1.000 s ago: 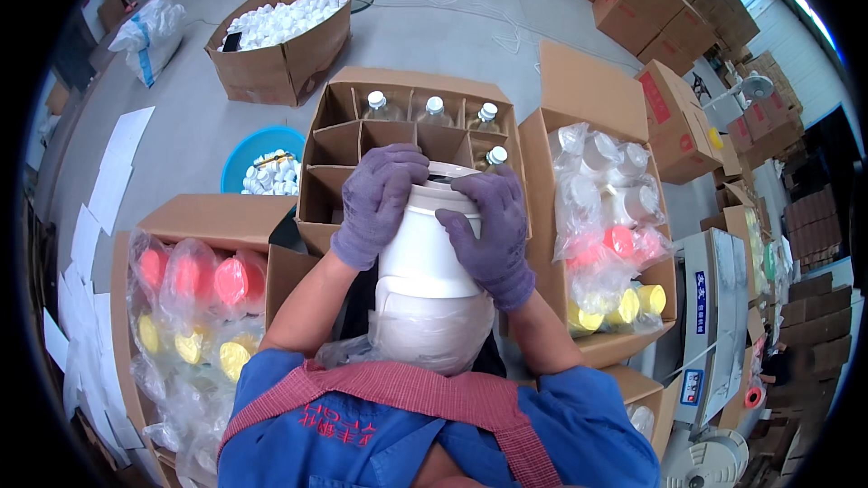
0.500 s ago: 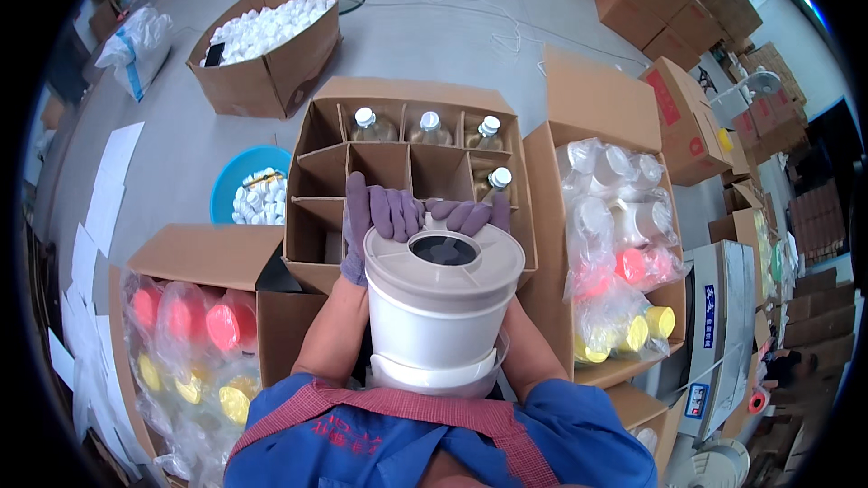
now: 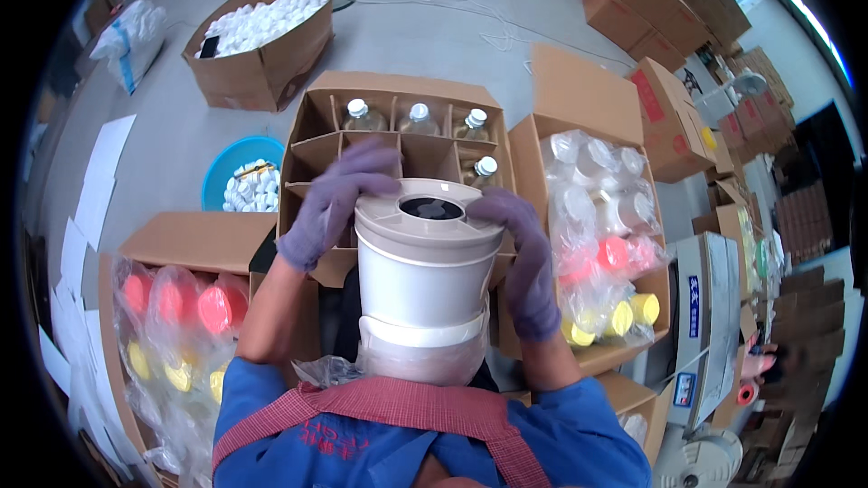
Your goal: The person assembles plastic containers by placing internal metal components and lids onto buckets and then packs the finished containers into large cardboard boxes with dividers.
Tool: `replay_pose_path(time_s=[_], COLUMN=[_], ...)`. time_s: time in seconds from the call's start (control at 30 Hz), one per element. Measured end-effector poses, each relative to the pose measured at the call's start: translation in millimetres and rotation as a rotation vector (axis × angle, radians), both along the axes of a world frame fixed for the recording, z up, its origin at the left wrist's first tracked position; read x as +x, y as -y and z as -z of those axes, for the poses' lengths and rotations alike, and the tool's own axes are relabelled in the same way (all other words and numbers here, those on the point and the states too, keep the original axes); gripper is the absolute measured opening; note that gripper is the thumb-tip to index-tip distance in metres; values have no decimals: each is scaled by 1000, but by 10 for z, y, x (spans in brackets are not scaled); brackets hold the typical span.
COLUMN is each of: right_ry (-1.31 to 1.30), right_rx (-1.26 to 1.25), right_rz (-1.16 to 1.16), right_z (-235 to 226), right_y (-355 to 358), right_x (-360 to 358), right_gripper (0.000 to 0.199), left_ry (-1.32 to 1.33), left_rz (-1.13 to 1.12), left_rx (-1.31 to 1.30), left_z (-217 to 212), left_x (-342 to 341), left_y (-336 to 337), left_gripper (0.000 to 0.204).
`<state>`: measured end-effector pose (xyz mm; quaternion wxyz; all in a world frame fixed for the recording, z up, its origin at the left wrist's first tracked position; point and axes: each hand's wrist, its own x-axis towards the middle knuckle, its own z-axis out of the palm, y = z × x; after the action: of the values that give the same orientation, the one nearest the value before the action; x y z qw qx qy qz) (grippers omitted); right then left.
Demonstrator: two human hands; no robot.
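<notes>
Upright in front of my chest stands a white bucket (image 3: 425, 280) with a greige lid (image 3: 382, 205), which has a dark round centre. Its lower part is banded by a white rim, with clear plastic (image 3: 330, 370) around the base. My left hand (image 3: 339, 199), in a purple glove, is raised at the lid's left edge, fingers spread and slightly blurred. On the right edge of the lid, my gloved right hand (image 3: 524, 262) rests its stretched fingertips. Behind the bucket is a divided carton (image 3: 398, 83) with several clear white-capped bottles (image 3: 419, 120) in its far and right compartments.
Open cartons of bagged containers with pink and yellow lids stand at left (image 3: 185, 235) and right (image 3: 588, 95). Beyond are a blue basin (image 3: 212, 185) and a carton of white caps (image 3: 240, 72). A grey machine (image 3: 714, 325) is at far right.
Both hands have drawn back from the lid's far edge to its sides, the left one lifting with its fingers opening. The bucket leans a little less toward me and sits slightly left.
</notes>
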<state>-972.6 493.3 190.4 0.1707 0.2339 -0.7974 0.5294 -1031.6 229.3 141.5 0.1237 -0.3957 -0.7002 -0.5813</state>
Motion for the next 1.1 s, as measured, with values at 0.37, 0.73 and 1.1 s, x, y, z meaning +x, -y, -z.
replay_pose_path(time_s=[0.37,0.73,1.1], right_ry=[123,25,-228], right_rx=[1,75,219], right_rz=[25,48,-223], right_z=[59,33,-451], right_y=[-106,-229,20], right_x=[-94,107,554], right_gripper=[75,36,39], left_ry=[56,342,377], left_rz=[-108,-23,-297], left_rx=[-92,46,125], left_z=[-282,-81,-1422], left_x=[228,676,1369], left_y=[33,-127,21], left_gripper=[31,49,26])
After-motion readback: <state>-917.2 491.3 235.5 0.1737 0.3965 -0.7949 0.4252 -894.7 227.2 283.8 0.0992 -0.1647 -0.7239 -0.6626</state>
